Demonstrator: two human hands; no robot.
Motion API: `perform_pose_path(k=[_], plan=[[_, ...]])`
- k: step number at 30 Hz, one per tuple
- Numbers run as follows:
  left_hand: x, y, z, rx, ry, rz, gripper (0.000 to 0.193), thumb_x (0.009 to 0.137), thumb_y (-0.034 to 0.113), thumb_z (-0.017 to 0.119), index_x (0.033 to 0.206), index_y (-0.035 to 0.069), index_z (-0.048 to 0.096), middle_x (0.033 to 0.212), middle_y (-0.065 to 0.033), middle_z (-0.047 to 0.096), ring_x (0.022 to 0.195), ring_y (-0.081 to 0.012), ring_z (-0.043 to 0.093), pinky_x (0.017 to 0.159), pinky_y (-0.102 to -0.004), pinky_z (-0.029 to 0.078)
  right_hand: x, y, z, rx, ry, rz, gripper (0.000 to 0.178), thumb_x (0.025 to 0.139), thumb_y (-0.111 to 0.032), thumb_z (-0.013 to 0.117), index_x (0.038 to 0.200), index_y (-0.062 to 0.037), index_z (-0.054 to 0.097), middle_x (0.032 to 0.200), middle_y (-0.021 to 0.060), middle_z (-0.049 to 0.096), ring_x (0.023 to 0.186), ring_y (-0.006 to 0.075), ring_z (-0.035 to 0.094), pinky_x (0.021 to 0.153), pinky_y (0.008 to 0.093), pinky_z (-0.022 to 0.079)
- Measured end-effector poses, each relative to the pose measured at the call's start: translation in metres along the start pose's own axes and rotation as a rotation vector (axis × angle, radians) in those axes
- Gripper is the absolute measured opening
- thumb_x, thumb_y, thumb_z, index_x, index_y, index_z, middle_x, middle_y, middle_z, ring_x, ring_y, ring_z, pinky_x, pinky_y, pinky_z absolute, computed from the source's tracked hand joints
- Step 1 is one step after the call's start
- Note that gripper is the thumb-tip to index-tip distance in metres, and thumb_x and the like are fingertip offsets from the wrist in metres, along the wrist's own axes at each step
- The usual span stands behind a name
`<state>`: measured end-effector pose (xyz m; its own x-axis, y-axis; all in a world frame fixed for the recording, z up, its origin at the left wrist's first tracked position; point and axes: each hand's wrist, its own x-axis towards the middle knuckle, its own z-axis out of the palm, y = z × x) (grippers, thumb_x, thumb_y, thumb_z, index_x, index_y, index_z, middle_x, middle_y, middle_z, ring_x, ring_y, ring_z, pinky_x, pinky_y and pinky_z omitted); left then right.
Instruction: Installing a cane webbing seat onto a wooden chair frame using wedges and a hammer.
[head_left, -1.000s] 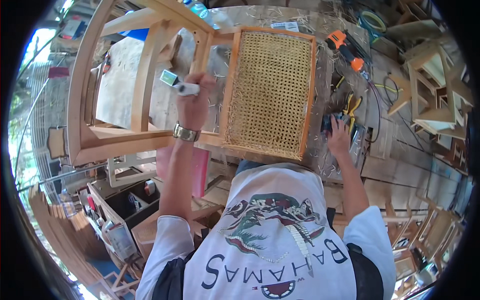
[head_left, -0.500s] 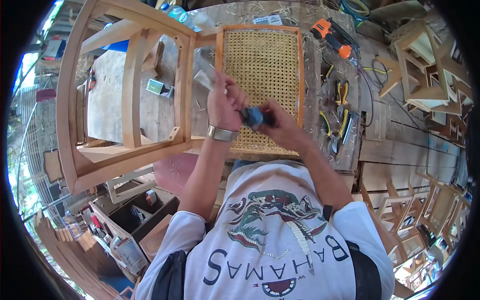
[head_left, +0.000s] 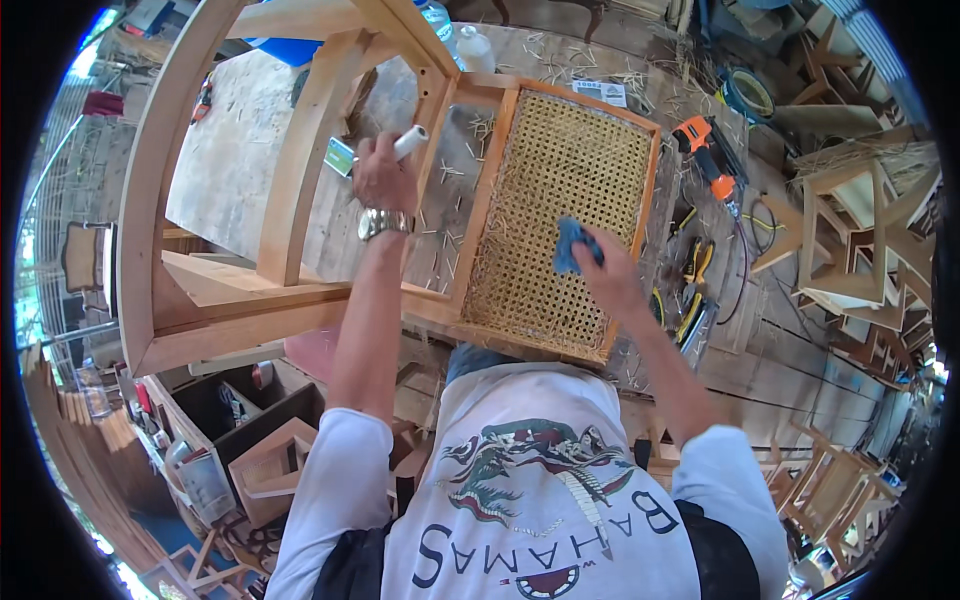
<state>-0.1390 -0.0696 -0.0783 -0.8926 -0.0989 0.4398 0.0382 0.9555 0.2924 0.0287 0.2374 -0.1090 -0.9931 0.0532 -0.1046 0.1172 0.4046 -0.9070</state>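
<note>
My left hand (head_left: 383, 180) is closed around a white tube (head_left: 410, 142), inside the opening of a bare wooden chair frame (head_left: 285, 195). Right beside those fingers is a small flat green-and-white item (head_left: 339, 157); whether they touch it I cannot tell. A crumpled blue cloth (head_left: 572, 246) is gripped in my right hand (head_left: 608, 275), over the woven cane panel (head_left: 560, 180). That panel has an orange-brown wooden rim and joins the chair frame on its right side.
Right of the panel lie an orange-and-black nail gun (head_left: 708, 155) with a hose and yellow-handled pliers (head_left: 698, 262). Plastic bottles (head_left: 474, 48) stand behind the frame. Cane scraps litter the wooden table (head_left: 520, 50). A dark tool box (head_left: 240, 410) sits at lower left.
My hands, close together over the panel before, are now apart. The left has gone left with the white tube to beside the green-and-white item; the right keeps the blue cloth. The view has shifted.
</note>
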Motion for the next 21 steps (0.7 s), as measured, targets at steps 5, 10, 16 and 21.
perform_pose_path(k=[5,10,16,21], plan=[[0.005,-0.050,0.043,0.128,-0.249,-0.306,0.029,0.085,0.036,0.068,0.100,0.012,0.065,0.100,-0.0172,0.066,0.097,-0.0398,0.063,0.082,-0.0509,0.050,0.117,-0.031,0.002,-0.084,-0.042,-0.152,0.037,0.093,-0.025,0.064,0.123,-0.0048,0.062,0.097,0.0168,0.070,0.084,0.0287,0.069,0.079,0.0376,0.053],[0.003,-0.058,0.053,0.057,-0.300,-0.505,0.055,0.089,0.061,0.058,0.096,0.006,0.061,0.092,-0.0249,0.069,0.091,-0.0441,0.067,0.075,-0.0543,0.052,0.244,-0.017,0.016,-0.259,0.231,-0.541,0.019,0.089,-0.005,0.062,0.108,-0.0062,0.060,0.098,0.0137,0.069,0.090,0.0344,0.066,0.078,0.0418,0.053],[0.003,-0.055,0.052,0.035,-0.296,-0.355,0.051,0.090,0.057,0.060,0.093,0.006,0.061,0.090,-0.0220,0.069,0.088,-0.0439,0.066,0.074,-0.0529,0.051,0.200,-0.023,0.083,-0.652,0.055,-0.384,0.016,0.089,-0.004,0.051,0.103,-0.0063,0.059,0.098,0.0165,0.064,0.096,0.0372,0.061,0.080,0.0461,0.049],[0.001,-0.050,0.050,-0.047,-0.237,-0.208,0.052,0.090,0.058,0.058,0.091,0.006,0.062,0.086,-0.0204,0.068,0.086,-0.0424,0.066,0.073,-0.0522,0.051,0.050,-0.071,0.059,0.117,-0.917,-0.322,0.034,0.082,0.002,0.059,0.113,-0.0110,0.061,0.099,0.0155,0.068,0.089,0.0355,0.067,0.079,0.0453,0.053]])
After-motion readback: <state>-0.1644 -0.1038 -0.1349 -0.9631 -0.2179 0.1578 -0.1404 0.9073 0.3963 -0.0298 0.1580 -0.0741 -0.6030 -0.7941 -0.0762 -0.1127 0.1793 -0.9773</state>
